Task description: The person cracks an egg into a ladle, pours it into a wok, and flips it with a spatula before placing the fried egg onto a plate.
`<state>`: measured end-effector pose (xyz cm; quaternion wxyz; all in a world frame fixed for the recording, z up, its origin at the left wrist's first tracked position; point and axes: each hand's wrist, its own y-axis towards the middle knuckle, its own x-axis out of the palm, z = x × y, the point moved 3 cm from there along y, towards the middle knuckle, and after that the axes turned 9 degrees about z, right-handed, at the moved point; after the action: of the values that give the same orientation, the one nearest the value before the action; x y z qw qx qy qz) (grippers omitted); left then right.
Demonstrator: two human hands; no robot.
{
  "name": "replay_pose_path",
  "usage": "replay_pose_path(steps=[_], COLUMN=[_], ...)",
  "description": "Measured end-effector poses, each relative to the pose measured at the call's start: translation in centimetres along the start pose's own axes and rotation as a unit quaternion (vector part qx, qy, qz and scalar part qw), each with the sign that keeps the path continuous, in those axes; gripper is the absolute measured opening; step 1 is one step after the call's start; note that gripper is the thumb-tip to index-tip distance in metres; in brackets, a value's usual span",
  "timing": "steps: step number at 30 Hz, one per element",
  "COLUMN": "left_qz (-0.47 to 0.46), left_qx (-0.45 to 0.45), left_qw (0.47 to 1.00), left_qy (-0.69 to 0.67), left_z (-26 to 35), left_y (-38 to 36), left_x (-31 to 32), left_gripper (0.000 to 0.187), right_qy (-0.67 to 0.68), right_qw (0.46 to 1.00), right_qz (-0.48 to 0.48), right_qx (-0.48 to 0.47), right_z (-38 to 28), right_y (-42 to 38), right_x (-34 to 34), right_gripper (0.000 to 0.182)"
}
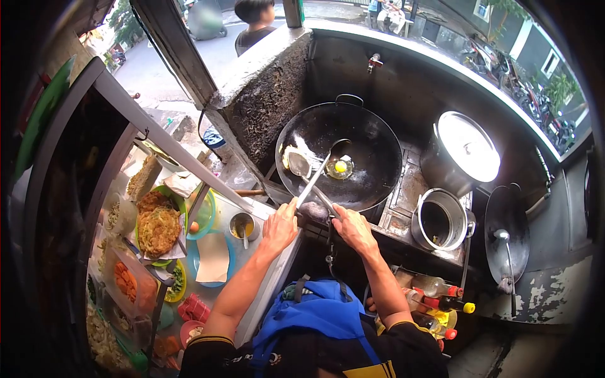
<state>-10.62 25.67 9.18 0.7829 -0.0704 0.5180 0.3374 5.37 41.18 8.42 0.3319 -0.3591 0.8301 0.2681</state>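
Head view shows a cracked egg (pixel 341 166) in a broad black pan (pixel 375 186) on the grimy stove (pixel 398 213), the left hand (pixel 282 225) with its grip closed round a ladle (pixel 340 147), the right hand (pixel 354 228) gripping a spatula (pixel 299 165), the food-laden tabletop (pixel 263 285) at left and a street (pixel 170 70) far left.

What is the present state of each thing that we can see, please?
Left hand: closed around one utensil
Right hand: closed around a second utensil
Both utensils: crossed
Egg: cracked open, yolk looks whole
Large wok: uncovered, egg inside
Tall pot: lid on
Short pot: uncovered
Metal cup: uncovered, spoon inside
Side wok: uncovered, ladle resting in it
Bottles: caps on, where tops show
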Motion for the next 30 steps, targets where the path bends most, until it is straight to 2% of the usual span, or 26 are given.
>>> replay_pose_path(steps=[20, 23, 24, 26, 28, 30], left_qz=[0.013, -0.002, 0.016, -0.051, -0.044, -0.171], left_qx=[-0.007, -0.046, -0.030, -0.133, -0.137, -0.304], left_qw=[1.000, 0.999, 0.997, 0.970, 0.962, 0.844], left_qy=[0.014, -0.019, -0.066, -0.196, -0.232, -0.407], left_z=[1.7, 1.1, -0.2, -1.9, -1.9, -1.5], left_y=[-0.2, -0.1, 0.0, 0.7, 1.0, 0.7], left_x=[-2.5, -2.0, -0.8, 0.8, 0.4, 0.4], left_gripper=[0.050, 0.053, 0.055, 0.057, 0.062, 0.064], right_qy=[0.006, -0.006, 0.000, -0.002, -0.004, -0.009], right_qw=[1.000, 1.000, 1.000, 1.000, 1.000, 1.000], right_qz=[0.003, -0.001, -0.006, -0.010, -0.012, -0.013], right_qx=[-0.011, -0.005, -0.002, 0.003, -0.002, 0.001], right_z=[0.3, 0.6, 0.9, 0.5, 0.3, -0.1], right_y=[0.0, 0.0, 0.1, 0.1, 0.1, 0.0], right_x=[0.5, 0.6, 1.0, 0.9, 1.1, 0.8], right_gripper=[0.039, 0.042, 0.044, 0.044, 0.044, 0.045])
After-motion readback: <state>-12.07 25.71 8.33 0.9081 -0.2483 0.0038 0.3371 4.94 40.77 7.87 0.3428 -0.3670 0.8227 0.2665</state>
